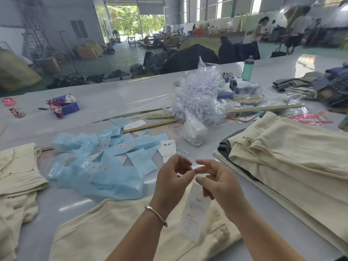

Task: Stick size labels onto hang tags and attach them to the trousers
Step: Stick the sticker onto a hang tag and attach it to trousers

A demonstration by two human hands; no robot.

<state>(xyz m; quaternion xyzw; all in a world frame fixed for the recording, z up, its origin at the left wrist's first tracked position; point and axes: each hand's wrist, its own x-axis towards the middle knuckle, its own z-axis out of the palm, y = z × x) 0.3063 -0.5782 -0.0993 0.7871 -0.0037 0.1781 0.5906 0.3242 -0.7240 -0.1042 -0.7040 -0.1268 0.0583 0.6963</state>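
I see the glossy grey table, cream folded trousers at its near edge. My left hand and right hand meet fingertip to fingertip, pinching the string of a white paper hang tag dangling above the trousers.

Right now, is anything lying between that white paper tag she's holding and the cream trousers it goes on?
Nothing visible. The long white paper hang tag dangles from both hands, left hand and right hand, which pinch its top. It hangs directly over the cream trousers spread on the table, with only air between.
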